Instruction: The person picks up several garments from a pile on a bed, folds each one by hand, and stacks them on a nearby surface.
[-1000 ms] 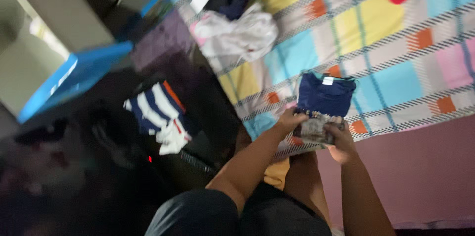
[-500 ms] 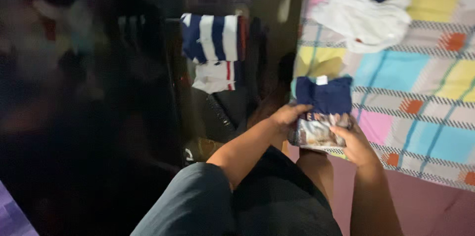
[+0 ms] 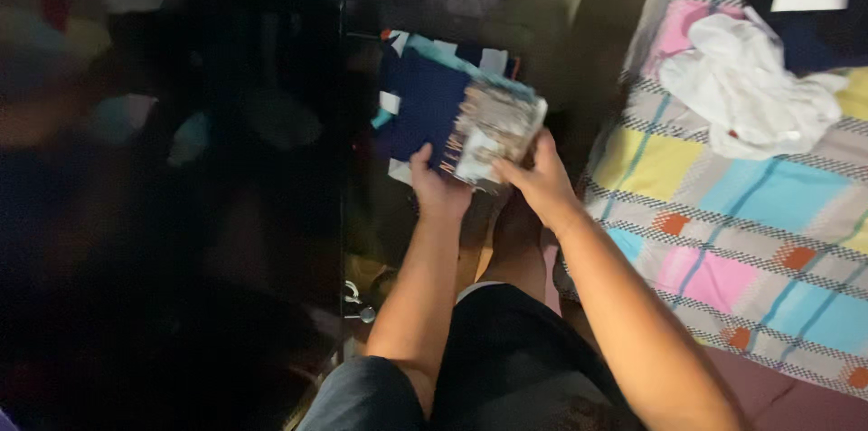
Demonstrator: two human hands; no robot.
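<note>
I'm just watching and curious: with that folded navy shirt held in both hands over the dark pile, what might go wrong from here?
The folded navy shirt is gripped only along its near edge by the left hand and right hand, so the far side may sag and the fold could open. It hangs over the striped clothes in a dim, cluttered corner, so it might land crooked. The crumpled white garment on the checked bedsheet lies apart and seems safe.

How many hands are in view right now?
2. The left hand grips the near edge of the folded navy blue printed shirt over the dark area. The right hand holds its printed end, beside the checked multicoloured bedsheet. No others show.
</note>
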